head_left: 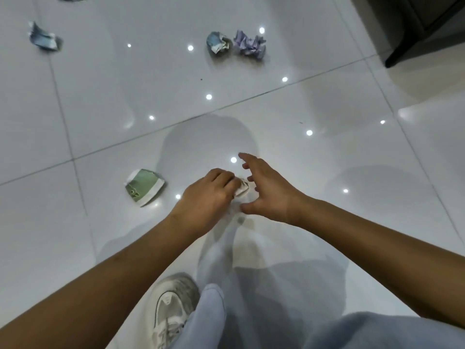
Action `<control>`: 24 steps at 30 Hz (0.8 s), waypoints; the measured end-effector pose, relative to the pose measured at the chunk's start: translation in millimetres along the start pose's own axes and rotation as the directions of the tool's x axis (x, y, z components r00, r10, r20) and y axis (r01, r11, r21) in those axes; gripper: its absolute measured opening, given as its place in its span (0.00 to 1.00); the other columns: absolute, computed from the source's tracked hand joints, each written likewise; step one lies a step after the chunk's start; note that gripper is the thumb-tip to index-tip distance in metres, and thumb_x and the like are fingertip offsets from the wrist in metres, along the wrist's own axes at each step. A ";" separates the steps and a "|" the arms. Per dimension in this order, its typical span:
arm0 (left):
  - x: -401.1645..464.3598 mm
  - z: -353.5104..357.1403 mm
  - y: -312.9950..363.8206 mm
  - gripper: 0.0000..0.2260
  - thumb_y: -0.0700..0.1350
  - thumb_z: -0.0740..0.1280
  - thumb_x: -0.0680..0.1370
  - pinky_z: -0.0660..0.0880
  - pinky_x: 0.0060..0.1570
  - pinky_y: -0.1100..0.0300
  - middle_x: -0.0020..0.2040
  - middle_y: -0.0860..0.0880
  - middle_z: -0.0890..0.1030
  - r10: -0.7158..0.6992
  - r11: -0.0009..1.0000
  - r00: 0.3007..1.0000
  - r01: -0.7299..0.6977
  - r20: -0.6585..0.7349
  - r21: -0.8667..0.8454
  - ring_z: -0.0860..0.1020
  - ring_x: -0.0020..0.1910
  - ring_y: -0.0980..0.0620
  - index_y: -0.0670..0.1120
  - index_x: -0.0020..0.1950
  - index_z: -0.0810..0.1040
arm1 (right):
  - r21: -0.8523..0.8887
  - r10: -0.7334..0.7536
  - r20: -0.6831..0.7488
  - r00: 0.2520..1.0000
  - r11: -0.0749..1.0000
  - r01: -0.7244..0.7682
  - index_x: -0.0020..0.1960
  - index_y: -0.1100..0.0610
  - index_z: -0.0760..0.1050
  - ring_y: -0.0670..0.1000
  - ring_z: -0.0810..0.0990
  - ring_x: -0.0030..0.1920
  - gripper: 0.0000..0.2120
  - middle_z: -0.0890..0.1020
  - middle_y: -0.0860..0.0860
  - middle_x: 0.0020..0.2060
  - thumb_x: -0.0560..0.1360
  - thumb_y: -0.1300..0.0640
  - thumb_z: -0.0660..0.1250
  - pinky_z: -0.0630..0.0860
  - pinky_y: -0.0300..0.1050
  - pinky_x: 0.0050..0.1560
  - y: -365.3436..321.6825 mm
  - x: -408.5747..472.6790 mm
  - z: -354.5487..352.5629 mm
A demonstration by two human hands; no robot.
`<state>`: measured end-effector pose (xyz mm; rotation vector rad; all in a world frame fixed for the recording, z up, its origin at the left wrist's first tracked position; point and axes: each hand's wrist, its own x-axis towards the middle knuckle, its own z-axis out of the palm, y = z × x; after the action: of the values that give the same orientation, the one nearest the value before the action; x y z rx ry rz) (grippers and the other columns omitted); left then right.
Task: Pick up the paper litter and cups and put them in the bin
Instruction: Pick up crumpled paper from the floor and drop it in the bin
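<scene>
Crouched over the floor (327,102) right now, my left hand (208,195) has its grip curled round a small crumpled paper wad (242,188), just ahead of my shoe (171,308). My right hand (266,195) hangs beside it, fingers spread and holding nothing.

The squashed green cup (144,186) lies just left of my left hand. Farther off on the floor are a blue-white paper ball (218,43) touching or nearly touching a lilac paper ball (250,45), and a blue scrap (44,37) near the far left edge. No bin in sight.

My guess is this stuff is featherlight, soft, not fragile. Glossy tile, so it probably skids if nudged. I'd pinch a wad from both sides, and take the cup by its flattened rim.
</scene>
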<state>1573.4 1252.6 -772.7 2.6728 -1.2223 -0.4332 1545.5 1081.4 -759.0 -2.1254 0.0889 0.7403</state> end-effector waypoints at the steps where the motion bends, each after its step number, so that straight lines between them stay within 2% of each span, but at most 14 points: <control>1: -7.1 0.2 -5.7 0.22 0.37 0.79 0.62 0.80 0.33 0.54 0.50 0.45 0.82 -0.064 0.998 0.998 0.064 -0.007 -0.025 0.80 0.50 0.43 0.41 0.55 0.80 | -0.097 -0.022 0.016 1.000 0.995 0.024 0.77 0.51 0.51 0.52 0.69 0.66 0.44 0.63 0.51 0.70 0.70 0.58 0.73 0.71 0.44 0.62 -1.1 3.6 3.0; 4: -28.5 -2.4 -18.7 0.16 0.38 0.76 0.68 0.78 0.34 0.55 0.51 0.45 0.82 -0.270 0.960 0.961 0.264 -0.056 -0.094 0.80 0.50 0.43 0.42 0.55 0.80 | -0.352 -0.095 0.069 0.993 0.929 0.113 0.76 0.53 0.57 0.55 0.67 0.67 0.35 0.64 0.53 0.71 0.73 0.57 0.70 0.71 0.48 0.63 -4.9 16.0 16.5; 7: -47.4 -3.9 -24.7 0.13 0.40 0.74 0.71 0.75 0.35 0.57 0.50 0.46 0.82 -0.363 0.931 0.927 0.355 -0.096 -0.086 0.81 0.48 0.44 0.43 0.55 0.80 | -0.486 -0.152 0.124 0.981 0.852 0.193 0.73 0.53 0.61 0.57 0.67 0.66 0.30 0.64 0.54 0.70 0.75 0.56 0.68 0.72 0.49 0.60 -8.3 28.8 37.2; 11: -65.0 0.7 -28.2 0.13 0.46 0.66 0.78 0.65 0.41 0.62 0.59 0.51 0.78 -0.496 0.865 0.867 0.489 -0.046 -0.113 0.76 0.57 0.49 0.48 0.62 0.75 | -0.647 -0.207 0.166 0.964 0.715 0.265 0.74 0.51 0.59 0.60 0.64 0.69 0.30 0.61 0.56 0.73 0.76 0.57 0.66 0.71 0.51 0.64 -7.6 44.9 64.2; 14: -73.3 5.9 -29.3 0.14 0.49 0.62 0.79 0.67 0.42 0.61 0.61 0.54 0.76 -0.567 0.816 0.823 0.561 -0.008 -0.142 0.72 0.60 0.52 0.51 0.65 0.72 | -0.708 -0.246 0.211 0.946 0.629 0.321 0.73 0.53 0.60 0.61 0.64 0.69 0.26 0.60 0.57 0.74 0.77 0.58 0.64 0.70 0.51 0.64 -4.0 51.9 76.7; 19: -80.6 5.8 -25.0 0.14 0.48 0.62 0.80 0.69 0.44 0.62 0.61 0.53 0.76 -0.610 0.777 0.791 0.608 0.045 -0.162 0.73 0.59 0.52 0.50 0.65 0.72 | -0.738 -0.285 0.267 0.921 0.554 0.385 0.68 0.58 0.68 0.58 0.68 0.63 0.19 0.69 0.57 0.66 0.78 0.61 0.63 0.75 0.48 0.54 6.6 48.1 82.9; 24: -88.7 -22.4 -15.4 0.14 0.48 0.61 0.80 0.69 0.44 0.61 0.61 0.51 0.75 -0.637 0.752 0.763 0.647 0.113 -0.129 0.72 0.59 0.51 0.49 0.65 0.71 | -0.713 -0.234 0.263 0.936 0.607 0.352 0.63 0.59 0.73 0.56 0.70 0.60 0.15 0.70 0.56 0.65 0.77 0.65 0.61 0.79 0.49 0.47 -4.7 26.1 62.2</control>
<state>1536.6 1330.8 -738.9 2.8791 -0.1990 -0.6716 1538.9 1136.3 -797.9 -2.7530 -0.7777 0.8053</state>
